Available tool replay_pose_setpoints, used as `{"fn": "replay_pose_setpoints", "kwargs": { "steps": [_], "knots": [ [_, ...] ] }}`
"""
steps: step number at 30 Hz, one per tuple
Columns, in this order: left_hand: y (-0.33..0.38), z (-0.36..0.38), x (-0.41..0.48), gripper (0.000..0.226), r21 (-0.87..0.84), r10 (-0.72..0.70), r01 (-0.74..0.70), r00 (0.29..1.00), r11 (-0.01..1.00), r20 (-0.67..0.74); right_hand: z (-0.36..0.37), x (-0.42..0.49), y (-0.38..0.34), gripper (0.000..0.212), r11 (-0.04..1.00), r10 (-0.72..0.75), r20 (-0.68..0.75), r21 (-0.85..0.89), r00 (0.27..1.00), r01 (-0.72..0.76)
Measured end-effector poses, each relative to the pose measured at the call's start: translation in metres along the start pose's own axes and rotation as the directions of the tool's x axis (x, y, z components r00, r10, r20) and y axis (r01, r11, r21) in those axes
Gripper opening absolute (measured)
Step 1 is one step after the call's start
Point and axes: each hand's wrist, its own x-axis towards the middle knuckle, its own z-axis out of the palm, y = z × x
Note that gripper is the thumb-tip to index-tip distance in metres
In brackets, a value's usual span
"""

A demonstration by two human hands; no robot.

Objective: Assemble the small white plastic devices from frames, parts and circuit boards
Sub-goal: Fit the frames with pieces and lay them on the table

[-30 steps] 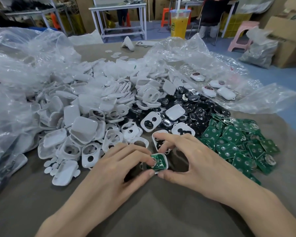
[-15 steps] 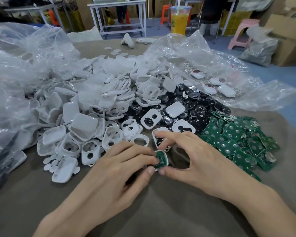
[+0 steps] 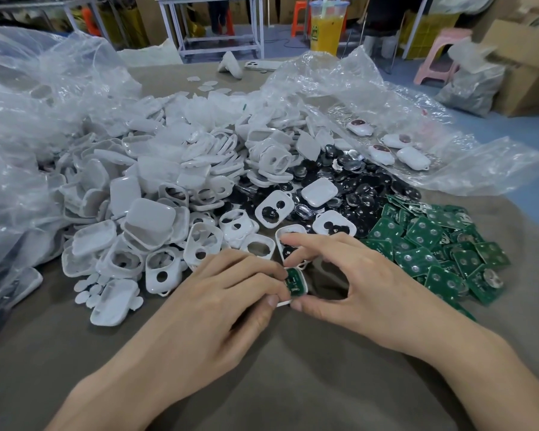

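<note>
- The left hand (image 3: 218, 293) and right hand (image 3: 364, 281) both pinch one white frame (image 3: 297, 284) with a green board in it, low over the grey table (image 3: 293, 384).
- The left fingers hide the frame's left half.
- Just behind lie the heap of white shells (image 3: 156, 213) and the black discs (image 3: 364, 194).
- The loose circuit boards (image 3: 433, 244) lie beside the right hand.
- Finished devices (image 3: 413, 157) rest on a clear bag (image 3: 386, 98).

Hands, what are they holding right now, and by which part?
A white frame with a green circuit board in it, pinched by its edges: left hand on its left side, right hand at its near edge.
</note>
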Motion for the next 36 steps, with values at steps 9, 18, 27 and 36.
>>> {"fn": "replay_pose_setpoints", "kwargs": {
  "steps": [9,18,27,36],
  "knots": [
    [-0.002,-0.004,0.007,0.036,-0.037,-0.164,0.164,0.986,0.986,-0.013,-0.001,0.000,-0.001,0.068,1.000,-0.006,-0.003,0.011,1.000,0.006],
    [-0.005,-0.009,0.013,0.034,0.062,-0.097,0.094,0.994,0.994,0.044,0.001,0.000,0.002,0.068,1.000,-0.002,-0.014,0.019,1.000,0.002],
    [-0.006,-0.009,0.015,0.031,0.059,-0.079,0.076,0.995,0.995,0.063,0.002,0.001,0.003,0.069,1.000,-0.006,-0.010,0.017,1.000,0.006],
    [-0.005,-0.008,0.014,0.029,0.140,0.017,-0.025,0.998,0.990,0.060,0.002,0.001,0.003,0.068,1.000,-0.011,-0.009,0.029,1.000,0.012]
  ]
}}
